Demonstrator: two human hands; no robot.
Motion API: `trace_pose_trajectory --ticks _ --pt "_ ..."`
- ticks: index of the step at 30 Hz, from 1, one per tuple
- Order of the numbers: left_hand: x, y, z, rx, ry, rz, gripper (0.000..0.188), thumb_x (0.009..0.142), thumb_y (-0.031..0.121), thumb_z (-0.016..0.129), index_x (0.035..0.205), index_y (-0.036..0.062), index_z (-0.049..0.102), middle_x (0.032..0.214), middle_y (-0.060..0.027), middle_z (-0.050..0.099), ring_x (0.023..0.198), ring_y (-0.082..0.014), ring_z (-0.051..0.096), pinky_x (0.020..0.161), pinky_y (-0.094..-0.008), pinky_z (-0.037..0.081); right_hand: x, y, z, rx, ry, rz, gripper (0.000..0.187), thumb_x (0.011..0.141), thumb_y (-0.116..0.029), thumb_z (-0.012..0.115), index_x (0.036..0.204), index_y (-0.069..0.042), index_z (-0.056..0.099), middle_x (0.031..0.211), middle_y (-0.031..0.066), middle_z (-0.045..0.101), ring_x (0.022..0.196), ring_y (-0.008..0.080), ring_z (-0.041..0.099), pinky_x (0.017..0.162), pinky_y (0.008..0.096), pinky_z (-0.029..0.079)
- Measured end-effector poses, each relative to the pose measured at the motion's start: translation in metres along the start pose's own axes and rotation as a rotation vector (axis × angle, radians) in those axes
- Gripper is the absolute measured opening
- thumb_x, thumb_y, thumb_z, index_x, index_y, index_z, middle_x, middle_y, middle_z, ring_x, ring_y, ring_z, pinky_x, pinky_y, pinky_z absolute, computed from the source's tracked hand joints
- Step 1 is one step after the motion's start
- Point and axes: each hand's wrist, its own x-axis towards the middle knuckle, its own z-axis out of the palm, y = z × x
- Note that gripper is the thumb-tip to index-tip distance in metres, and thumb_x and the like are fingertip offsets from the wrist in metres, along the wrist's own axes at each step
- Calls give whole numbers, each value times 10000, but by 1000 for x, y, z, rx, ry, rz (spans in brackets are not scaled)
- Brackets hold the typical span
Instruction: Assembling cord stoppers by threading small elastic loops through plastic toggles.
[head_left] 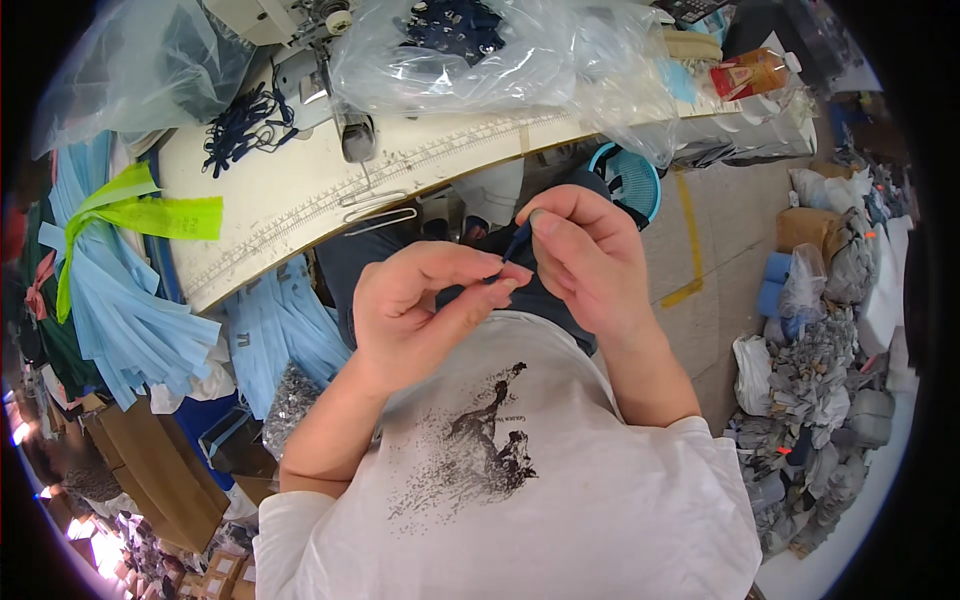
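Observation:
A short, narrow navy fabric strip is stretched between my two hands, in front of my chest and just off the table's edge. Its lower end is pinched between the thumb and forefinger of my left hand. The thumb and forefinger of my right hand close on its upper end. My fingertips hide both ends, so its exact kind is not plain. On the table to the left lies a tangled pile of navy cord loops. More navy pieces with small shiny parts fill an open clear plastic bag.
A sewing machine stands on the white table, which has a printed ruler edge. Light blue strips and a lime-green strip hang at left. Rightward are an orange-brown bottle, a turquoise basket and heaped grey scraps.

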Motion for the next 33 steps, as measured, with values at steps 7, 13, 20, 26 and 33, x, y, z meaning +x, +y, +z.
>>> trace_pose_trajectory --ticks 7,13,20,26,33 --pt "-7 1 -12 -238 117 -36 246 858 -126 573 1091 -53 550 951 -156 663 894 -219 679 754 -292 568 17 -9 21 -165 43 15 131 929 -123 584 988 -22 640 645 -85 502 488 -20 349 419 166 236" --pt "-2 2 -45 -115 391 -212 300 909 0 581 1202 1 513 906 -118 692 701 -79 599 583 -190 482 88 -65 41 -498 256 -364 190 914 -174 620 1033 -30 651 663 -91 499 503 -16 351 423 167 249" --pt "10 10 -124 692 686 -36 148 913 82 612 1041 12 634 779 -18 641 654 -35 530 581 -182 410 38 -14 9 323 -12 296 70 920 -103 494 926 -48 537 789 41 544 521 44 372 366 167 265" --pt "53 9 -173 1394 352 -34 273 763 144 715 1011 46 658 920 -122 590 801 -287 579 709 -375 472 -15 55 -7 289 49 609 135 941 -73 480 1052 -60 555 920 79 612 568 55 407 381 175 264" --pt "52 -4 -172 1535 268 121 111 819 99 666 864 -3 657 892 -159 585 836 -327 567 739 -379 452 -34 77 -19 276 -299 662 208 956 -204 560 1047 -18 582 788 6 552 509 20 354 398 183 237"
